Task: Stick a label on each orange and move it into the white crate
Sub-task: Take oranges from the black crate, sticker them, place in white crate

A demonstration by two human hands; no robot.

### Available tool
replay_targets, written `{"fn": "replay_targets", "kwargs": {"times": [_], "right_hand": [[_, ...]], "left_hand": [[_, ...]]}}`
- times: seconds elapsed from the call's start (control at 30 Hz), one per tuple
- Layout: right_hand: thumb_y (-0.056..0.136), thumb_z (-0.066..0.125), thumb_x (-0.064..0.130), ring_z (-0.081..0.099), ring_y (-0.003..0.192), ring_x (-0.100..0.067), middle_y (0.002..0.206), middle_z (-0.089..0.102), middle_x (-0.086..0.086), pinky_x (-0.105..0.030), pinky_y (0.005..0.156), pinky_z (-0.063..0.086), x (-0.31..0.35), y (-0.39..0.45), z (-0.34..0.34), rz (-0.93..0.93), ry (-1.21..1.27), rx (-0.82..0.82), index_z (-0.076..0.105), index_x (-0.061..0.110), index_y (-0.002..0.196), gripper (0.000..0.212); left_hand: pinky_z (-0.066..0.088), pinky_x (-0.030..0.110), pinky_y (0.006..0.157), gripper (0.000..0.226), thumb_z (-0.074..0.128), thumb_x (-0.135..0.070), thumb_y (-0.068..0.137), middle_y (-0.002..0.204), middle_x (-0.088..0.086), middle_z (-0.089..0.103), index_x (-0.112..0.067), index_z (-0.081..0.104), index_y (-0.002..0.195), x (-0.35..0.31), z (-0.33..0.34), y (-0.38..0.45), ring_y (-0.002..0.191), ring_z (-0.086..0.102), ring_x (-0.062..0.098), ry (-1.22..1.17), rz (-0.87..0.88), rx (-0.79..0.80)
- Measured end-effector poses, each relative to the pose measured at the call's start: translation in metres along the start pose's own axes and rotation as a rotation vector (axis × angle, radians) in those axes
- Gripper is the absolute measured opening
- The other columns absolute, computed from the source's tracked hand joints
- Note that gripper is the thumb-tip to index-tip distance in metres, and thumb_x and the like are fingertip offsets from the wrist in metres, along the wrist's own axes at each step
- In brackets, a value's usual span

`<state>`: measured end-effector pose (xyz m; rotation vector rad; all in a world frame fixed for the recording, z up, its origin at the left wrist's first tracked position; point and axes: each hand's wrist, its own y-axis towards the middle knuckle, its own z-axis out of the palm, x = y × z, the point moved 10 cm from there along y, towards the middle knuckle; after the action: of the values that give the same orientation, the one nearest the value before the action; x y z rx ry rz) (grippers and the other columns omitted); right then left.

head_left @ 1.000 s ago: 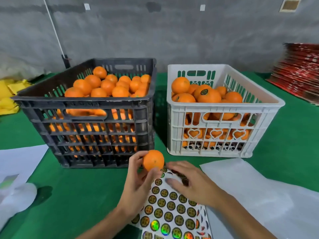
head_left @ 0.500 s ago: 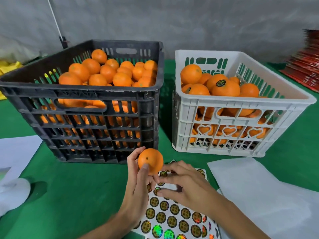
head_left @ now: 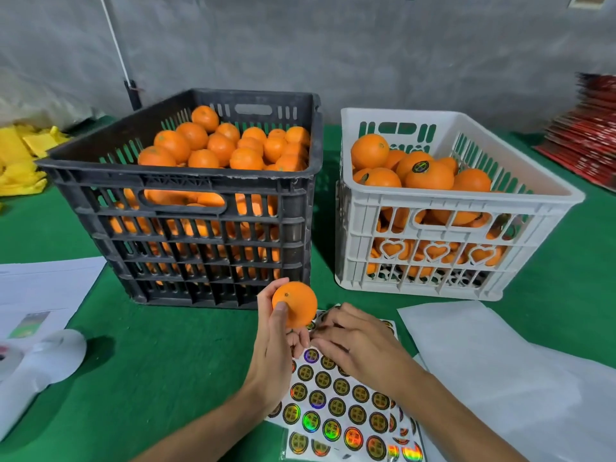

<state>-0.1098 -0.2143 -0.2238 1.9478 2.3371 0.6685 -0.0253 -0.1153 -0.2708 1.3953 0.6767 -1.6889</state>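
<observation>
My left hand (head_left: 274,355) grips an unlabelled orange (head_left: 295,303) in front of the black crate (head_left: 186,235), which is piled with plain oranges. My right hand (head_left: 356,341) lies over the top of the sticker sheet (head_left: 343,408), fingers curled at a round label; whether a label is pinched is hidden. The white crate (head_left: 443,241) at the right holds several oranges, some with dark round labels (head_left: 420,167).
Green cloth (head_left: 150,378) covers the table. White paper sheets (head_left: 520,381) lie at the right, a printed sheet (head_left: 36,291) and white roll (head_left: 43,361) at the left. Yellow bags (head_left: 20,158) sit far left, red cartons (head_left: 593,141) far right.
The view has drifted and tilted. My left hand keeps the orange raised; my right hand's fingers shifted slightly on the sheet's top edge, close under the orange.
</observation>
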Motion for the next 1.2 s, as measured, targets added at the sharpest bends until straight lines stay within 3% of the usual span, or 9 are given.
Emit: {"fn": "replay_targets", "kwargs": {"times": [0.07,0.27,0.43,0.6,0.8,0.9,0.97,1.07,1.2], "right_hand": [[0.104,0.053,0.045,0.056,0.097,-0.016,0.106,0.064,0.006,-0.032,0.081,0.051,0.004,0.001,0.001,-0.023,-0.073,0.031,0.076,0.022,0.118,0.035],[0.092,0.058,0.069,0.044,0.115,-0.004,0.128,0.055,0.014,-0.023,0.095,0.038,-0.006,-0.006,0.005,0.065,0.069,0.147,0.066,0.03,0.137,0.06],[0.094,0.063,0.055,0.05,0.109,-0.014,0.125,0.061,0.007,-0.032,0.092,0.044,-0.005,0.0,0.003,0.053,0.095,0.132,0.074,0.025,0.127,0.045],[0.101,0.064,0.039,0.058,0.092,-0.02,0.106,0.065,0.002,-0.035,0.074,0.05,0.009,0.0,-0.005,-0.065,-0.043,0.026,0.08,0.018,0.108,0.028],[0.106,0.05,0.037,0.053,0.082,-0.015,0.091,0.059,0.004,-0.03,0.069,0.048,0.015,0.001,-0.008,-0.081,-0.16,-0.026,0.076,0.017,0.097,0.035],[0.107,0.049,0.038,0.053,0.083,-0.015,0.092,0.058,0.004,-0.029,0.07,0.048,0.015,0.002,-0.008,-0.075,-0.181,-0.007,0.075,0.018,0.098,0.034],[0.104,0.052,0.049,0.051,0.092,-0.011,0.1,0.058,0.008,-0.03,0.077,0.048,0.007,0.001,-0.005,0.003,-0.069,0.049,0.074,0.023,0.113,0.035],[0.086,0.053,0.081,0.039,0.121,0.003,0.135,0.049,0.024,-0.024,0.099,0.038,-0.009,-0.008,0.01,0.12,0.093,0.188,0.06,0.043,0.139,0.065],[0.083,0.053,0.083,0.026,0.139,0.004,0.155,0.035,0.026,-0.029,0.114,0.025,-0.01,-0.012,0.02,0.111,0.138,0.238,0.05,0.049,0.146,0.072]], "left_hand": [[0.038,0.033,0.055,0.039,0.039,-0.053,0.099,0.077,-0.007,0.066,-0.043,0.049,0.135,-0.002,0.002,0.0,0.06,0.051,0.023,-0.003,-0.007,0.002],[0.036,0.03,0.049,0.04,0.039,-0.055,0.099,0.08,-0.008,0.068,-0.036,0.052,0.131,-0.008,0.004,-0.002,0.057,0.052,0.022,-0.014,-0.016,-0.006],[0.038,0.028,0.051,0.038,0.039,-0.057,0.098,0.076,-0.007,0.066,-0.038,0.054,0.128,-0.008,0.003,-0.002,0.058,0.052,0.02,0.001,-0.022,-0.015],[0.041,0.027,0.052,0.047,0.043,-0.067,0.09,0.077,-0.006,0.065,-0.04,0.054,0.127,-0.009,0.004,-0.002,0.059,0.054,0.02,0.04,-0.007,-0.016],[0.041,0.029,0.054,0.046,0.044,-0.066,0.091,0.079,0.012,0.054,-0.041,0.056,0.127,-0.006,0.003,0.0,0.061,0.05,0.025,0.044,-0.002,-0.023],[0.042,0.029,0.054,0.045,0.044,-0.067,0.09,0.077,0.011,0.054,-0.043,0.057,0.126,-0.003,0.001,0.002,0.061,0.051,0.025,0.041,-0.009,-0.029],[0.043,0.029,0.055,0.045,0.044,-0.068,0.091,0.076,0.014,0.052,-0.044,0.055,0.127,-0.001,0.001,0.003,0.062,0.052,0.025,0.04,-0.013,-0.023],[0.041,0.032,0.056,0.044,0.038,-0.065,0.096,0.071,0.01,0.057,-0.042,0.052,0.131,0.002,0.0,0.004,0.062,0.051,0.026,0.06,-0.013,-0.007],[0.042,0.03,0.055,0.047,0.037,-0.065,0.095,0.072,0.008,0.056,-0.039,0.051,0.132,0.001,0.0,0.003,0.062,0.051,0.024,0.059,-0.01,-0.003]]}}
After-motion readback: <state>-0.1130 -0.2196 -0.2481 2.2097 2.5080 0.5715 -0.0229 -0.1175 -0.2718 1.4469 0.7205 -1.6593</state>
